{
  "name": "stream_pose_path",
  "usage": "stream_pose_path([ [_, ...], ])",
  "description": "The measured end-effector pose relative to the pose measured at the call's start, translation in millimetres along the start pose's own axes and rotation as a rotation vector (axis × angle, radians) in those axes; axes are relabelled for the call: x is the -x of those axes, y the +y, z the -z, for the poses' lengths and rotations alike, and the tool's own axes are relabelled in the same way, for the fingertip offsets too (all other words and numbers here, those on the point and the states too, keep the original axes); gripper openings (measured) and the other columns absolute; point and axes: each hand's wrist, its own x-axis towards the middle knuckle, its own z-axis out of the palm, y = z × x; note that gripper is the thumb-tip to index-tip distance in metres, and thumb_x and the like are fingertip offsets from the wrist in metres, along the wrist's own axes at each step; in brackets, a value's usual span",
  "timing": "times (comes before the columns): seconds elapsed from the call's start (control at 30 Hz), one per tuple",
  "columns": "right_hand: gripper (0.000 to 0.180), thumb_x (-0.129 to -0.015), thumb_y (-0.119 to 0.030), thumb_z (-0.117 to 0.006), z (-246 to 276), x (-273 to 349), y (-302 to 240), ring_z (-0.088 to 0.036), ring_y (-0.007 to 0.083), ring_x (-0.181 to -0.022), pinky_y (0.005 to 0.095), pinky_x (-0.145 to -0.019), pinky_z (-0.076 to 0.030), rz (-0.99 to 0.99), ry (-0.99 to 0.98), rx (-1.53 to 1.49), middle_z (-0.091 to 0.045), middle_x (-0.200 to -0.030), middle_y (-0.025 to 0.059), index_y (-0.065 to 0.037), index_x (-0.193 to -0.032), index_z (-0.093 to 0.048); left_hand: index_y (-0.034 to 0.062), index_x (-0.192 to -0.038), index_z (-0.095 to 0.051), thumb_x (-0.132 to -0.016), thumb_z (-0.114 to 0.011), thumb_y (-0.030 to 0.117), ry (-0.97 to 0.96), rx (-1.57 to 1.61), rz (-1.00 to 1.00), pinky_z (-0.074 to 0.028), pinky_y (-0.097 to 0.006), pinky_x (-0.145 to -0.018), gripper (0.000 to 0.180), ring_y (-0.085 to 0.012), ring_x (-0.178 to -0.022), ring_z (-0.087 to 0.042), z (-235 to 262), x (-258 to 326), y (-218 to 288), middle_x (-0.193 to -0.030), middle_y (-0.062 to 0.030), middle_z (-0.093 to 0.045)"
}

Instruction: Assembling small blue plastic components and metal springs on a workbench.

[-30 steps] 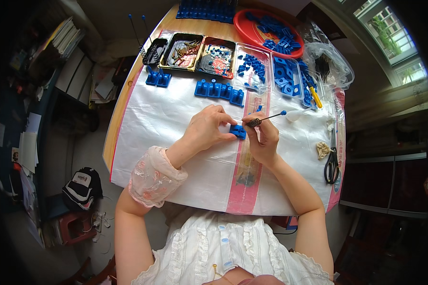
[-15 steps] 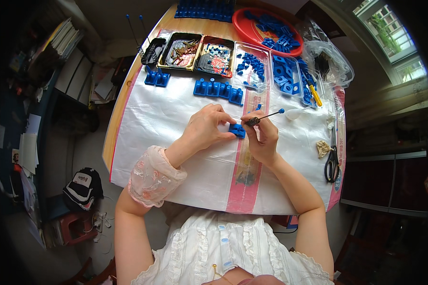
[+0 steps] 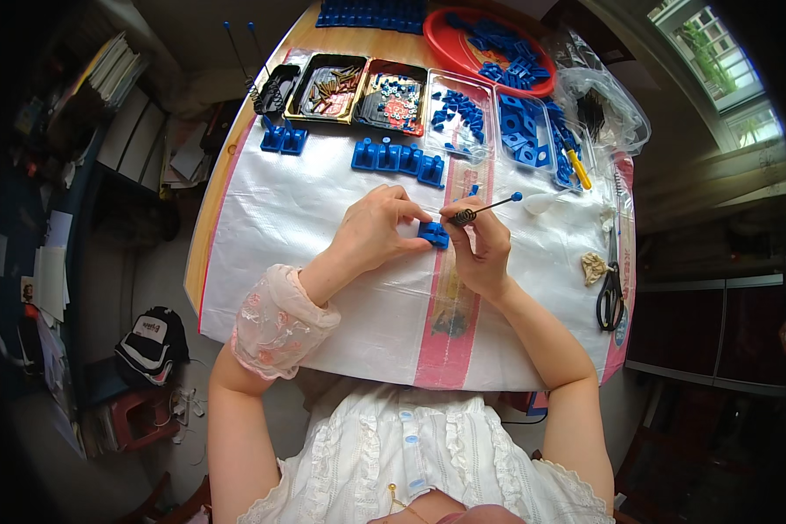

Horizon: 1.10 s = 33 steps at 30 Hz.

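Observation:
Near the middle of the table, my left hand (image 3: 371, 229) pinches a small blue plastic part (image 3: 434, 234) between thumb and fingers, low over the white sheet. Just right of it, my right hand (image 3: 485, 249) is closed on a thin dark rod with a coiled spring (image 3: 463, 217) at one end. The rod slants up to the right and ends in a blue ball tip (image 3: 516, 197). Its lower end is hidden by my fingers. Another small blue piece (image 3: 474, 190) lies just beyond my right hand. A row of blue plastic assemblies (image 3: 397, 160) stands farther off.
Along the far side stand a tray of brass-coloured pins (image 3: 309, 111), a tray of small metal parts (image 3: 369, 120), clear boxes of blue parts (image 3: 450, 145) and a red basin (image 3: 433, 44). A yellow-handled tool (image 3: 578, 169) and black scissors (image 3: 610, 307) lie to the right.
The view has shifted slightly. Both hands keep nearly the same hold and place; the blue part between them seems turned a little.

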Motion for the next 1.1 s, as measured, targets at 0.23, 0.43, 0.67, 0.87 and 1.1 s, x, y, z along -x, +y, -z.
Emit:
stream_pose_path([
  [0.23, 0.018, -0.093, 0.011, -0.070, -1.5, 1.3, 1.9, -0.072, 0.0244, -0.082, 0.0333, -0.071, -0.056, -0.009, 0.008, -0.006, -0.074, -0.097, 0.0112, -0.001, -0.106, -0.070, 0.0165, -0.108, -0.085, -0.072, -0.096, 0.024, 0.018, 0.008, -0.022, -0.054, -0.037, -0.080, 0.038, -0.0233, -0.089, -0.065, -0.8, 1.4, -2.8, -0.091, -0.0045, -0.067],
  [0.43, 0.019, -0.092, 0.011, -0.070, -0.5, -0.3, 0.5, -0.072, 0.0247, -0.082, 0.0335, -0.071, -0.056, 0.006, 0.006, 0.008, -0.074, -0.097, 0.0112, -0.001, -0.106, -0.071, 0.0169, -0.108, -0.085, -0.072, -0.096, 0.024, 0.012, 0.006, -0.014, -0.054, -0.037, -0.079, 0.038, -0.0228, -0.089, -0.065, 0.0, 0.9, -2.4, -0.091, -0.0043, -0.066],
  [0.67, 0.018, -0.095, 0.014, -0.067, 1.4, 1.5, 1.3, -0.068, 0.0190, -0.091, 0.0297, -0.082, -0.055, 0.017, -0.042, 0.011, -0.070, -0.101, 0.0114, 0.005, -0.110, -0.069, 0.0176, -0.108, -0.086, -0.073, -0.096, 0.024, 0.014, -0.005, -0.011, -0.054, -0.037, -0.079, 0.038, -0.0227, -0.088, -0.065, -0.2, 1.1, -2.3, -0.091, -0.0039, -0.066],
  [0.87, 0.016, -0.093, 0.009, -0.071, 0.0, 0.0, 1.0, -0.074, 0.0269, -0.084, 0.0353, -0.072, -0.057, 0.018, -0.001, 0.018, -0.075, -0.098, 0.0117, -0.001, -0.105, -0.069, 0.0172, -0.107, -0.085, -0.073, -0.095, 0.024, 0.008, -0.008, -0.003, -0.054, -0.037, -0.081, 0.036, -0.0231, -0.090, -0.065, -0.6, 0.9, -1.7, -0.091, -0.0038, -0.066],
  [1.1, 0.014, -0.094, 0.009, -0.071, -0.3, 0.0, 0.2, -0.074, 0.0275, -0.084, 0.0359, -0.073, -0.058, 0.017, -0.001, 0.027, -0.075, -0.099, 0.0120, -0.001, -0.104, -0.068, 0.0166, -0.107, -0.085, -0.073, -0.095, 0.024, 0.009, 0.004, -0.007, -0.054, -0.037, -0.081, 0.037, -0.0233, -0.090, -0.065, -0.6, 0.7, -3.3, -0.091, -0.0040, -0.066],
])
